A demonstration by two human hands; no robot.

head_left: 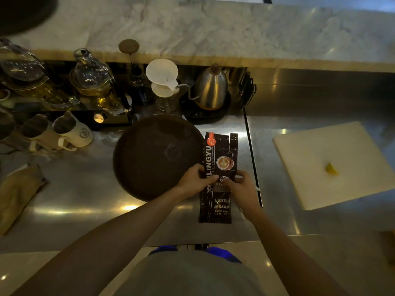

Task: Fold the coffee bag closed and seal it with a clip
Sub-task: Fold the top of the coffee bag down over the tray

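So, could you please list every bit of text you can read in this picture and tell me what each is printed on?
"LINGYU": large vertical lettering on the coffee bag; its first letters are hidden by the left hand.
"BAKED COFFEE": lower front of the bag, last letters unclear.
"NET WEIGHT": just below; the figure after it is blurred.
Small characters by the right hand and the bag's bottom lines: too small to read.
Round emblem on the cream mug: unreadable.

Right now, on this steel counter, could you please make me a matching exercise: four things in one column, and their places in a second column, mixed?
Things:
1. coffee bag
2. lemon wedge
3. gooseneck kettle
4. round brown tray

Places:
A. on the white cutting board
B. under both hands, flat on the counter
C. left of the bag, touching it
D. at the back, on a black base

Pairs: 1-B, 2-A, 3-D, 4-C
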